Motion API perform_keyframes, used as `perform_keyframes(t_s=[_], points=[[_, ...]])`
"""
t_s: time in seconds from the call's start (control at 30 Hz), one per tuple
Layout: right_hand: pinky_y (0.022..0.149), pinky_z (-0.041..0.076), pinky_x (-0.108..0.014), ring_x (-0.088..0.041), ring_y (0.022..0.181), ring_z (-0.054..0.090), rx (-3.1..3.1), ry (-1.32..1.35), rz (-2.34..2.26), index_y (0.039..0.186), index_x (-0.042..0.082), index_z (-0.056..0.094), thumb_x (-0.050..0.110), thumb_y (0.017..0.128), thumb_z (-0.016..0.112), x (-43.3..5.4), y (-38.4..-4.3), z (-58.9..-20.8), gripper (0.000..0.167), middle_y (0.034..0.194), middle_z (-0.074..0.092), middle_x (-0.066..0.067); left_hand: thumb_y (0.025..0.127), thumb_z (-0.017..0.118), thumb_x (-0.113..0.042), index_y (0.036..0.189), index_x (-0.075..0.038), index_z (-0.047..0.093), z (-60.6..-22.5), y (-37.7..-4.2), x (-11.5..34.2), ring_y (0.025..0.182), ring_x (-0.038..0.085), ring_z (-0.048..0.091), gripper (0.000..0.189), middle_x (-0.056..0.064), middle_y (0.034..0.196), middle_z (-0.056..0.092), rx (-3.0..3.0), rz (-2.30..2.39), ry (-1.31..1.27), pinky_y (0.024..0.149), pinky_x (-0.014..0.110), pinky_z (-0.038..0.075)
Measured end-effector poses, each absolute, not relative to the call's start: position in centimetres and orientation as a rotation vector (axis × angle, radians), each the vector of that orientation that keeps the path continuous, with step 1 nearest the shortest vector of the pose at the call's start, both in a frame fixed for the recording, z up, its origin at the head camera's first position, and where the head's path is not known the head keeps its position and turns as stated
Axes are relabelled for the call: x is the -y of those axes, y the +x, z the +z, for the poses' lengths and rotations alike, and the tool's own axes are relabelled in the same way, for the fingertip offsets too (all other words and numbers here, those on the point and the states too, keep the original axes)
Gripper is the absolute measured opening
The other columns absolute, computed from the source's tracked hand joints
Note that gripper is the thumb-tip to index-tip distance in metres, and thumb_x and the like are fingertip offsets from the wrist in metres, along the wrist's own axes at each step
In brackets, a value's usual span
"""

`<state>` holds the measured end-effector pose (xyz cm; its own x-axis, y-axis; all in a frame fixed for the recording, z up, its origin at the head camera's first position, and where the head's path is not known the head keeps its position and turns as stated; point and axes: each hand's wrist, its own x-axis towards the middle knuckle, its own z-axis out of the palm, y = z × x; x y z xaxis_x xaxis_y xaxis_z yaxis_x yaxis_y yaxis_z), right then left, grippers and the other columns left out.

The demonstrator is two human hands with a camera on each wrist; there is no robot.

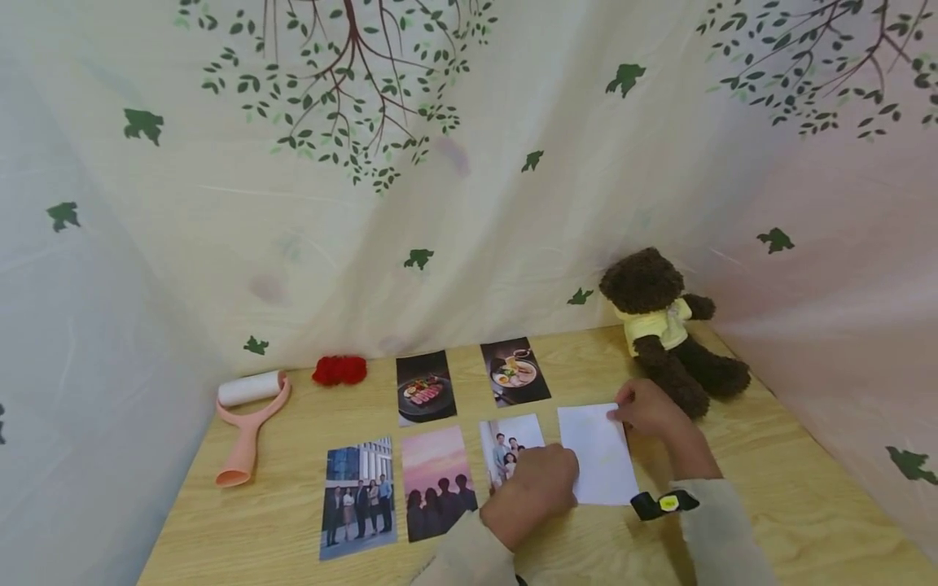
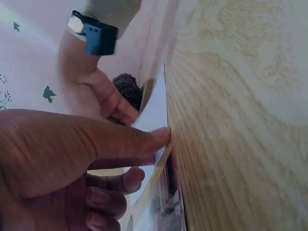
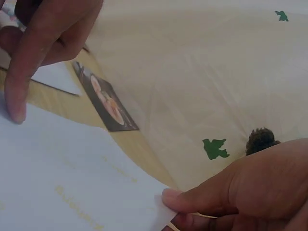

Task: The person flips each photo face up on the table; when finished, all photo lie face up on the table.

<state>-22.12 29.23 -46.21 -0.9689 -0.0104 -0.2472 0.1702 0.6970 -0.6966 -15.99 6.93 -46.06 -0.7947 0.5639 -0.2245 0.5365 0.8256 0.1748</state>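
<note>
A photo print (image 1: 597,456) lies white side up, with faint yellow lettering on its back (image 3: 77,207). My right hand (image 1: 648,415) pinches its far right corner between thumb (image 3: 173,198) and fingers, and the sheet curves up there. At its left edge is my left hand (image 1: 535,488), the thumb (image 2: 156,137) at the edge and the index fingertip (image 3: 18,115) on the white side. Left of it, partly covered by my left hand, is a family photo (image 1: 506,435). A sunset silhouette photo (image 1: 438,480) and an office group photo (image 1: 359,496) continue that row.
Behind the row lie a steak photo (image 1: 427,387) and a ramen photo (image 1: 515,372). A brown teddy bear (image 1: 652,325) sits by my right hand. At the left are a pink lint roller (image 1: 249,427) and a red fuzzy object (image 1: 340,371). A patterned cloth (image 1: 366,268) hangs behind.
</note>
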Motion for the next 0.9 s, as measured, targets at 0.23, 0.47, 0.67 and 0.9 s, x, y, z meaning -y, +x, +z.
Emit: perform_keyframes(t_s=[0.23,0.47,0.67,0.9], points=[[0.07,0.063,-0.039,-0.02,0.072,0.07,-2.47,0.042,-1.433,0.112,-0.01,0.058,0.009,0.104,0.064,-30.1,-22.3,-44.6,0.022,0.092,0.067,-0.011,0.096,0.077,-0.044,0.092,-0.014,0.078,-45.9,-16.3,-7.2,0.07,0.012,0.054,0.031,-0.002,0.086,0.065,-2.767,0.231,0.795,0.063,0.031,0.049],[0.071,0.064,-0.036,-0.016,0.082,0.072,-2.377,-0.021,-1.621,0.13,-0.01,0.046,0.013,0.103,0.066,-29.8,-22.1,-43.4,0.04,0.098,0.071,-0.006,0.106,0.057,-0.052,0.111,-0.014,0.072,-46.1,-16.4,-7.8,0.074,0.009,0.055,0.041,-0.001,0.092,0.067,-2.717,0.558,0.735,0.065,0.028,0.047],[0.072,0.065,-0.037,-0.017,0.082,0.073,-2.37,-0.023,-1.699,0.132,-0.012,0.045,0.014,0.104,0.064,-28.3,-22.0,-43.4,0.042,0.098,0.071,-0.008,0.107,0.037,-0.069,0.13,-0.012,0.065,-46.0,-16.4,-7.6,0.071,0.006,0.063,0.067,-0.002,0.095,0.074,-2.557,1.01,0.633,0.062,0.026,0.049],[0.069,0.063,-0.037,-0.018,0.081,0.073,-2.475,-0.011,-1.69,0.13,-0.008,0.05,0.014,0.105,0.062,-26.6,-21.5,-44.5,0.035,0.102,0.069,-0.013,0.105,0.056,-0.05,0.127,-0.012,0.069,-45.7,-16.3,-7.2,0.08,0.006,0.07,0.046,0.0,0.102,0.079,-2.534,1.21,0.554,0.071,0.026,0.054]])
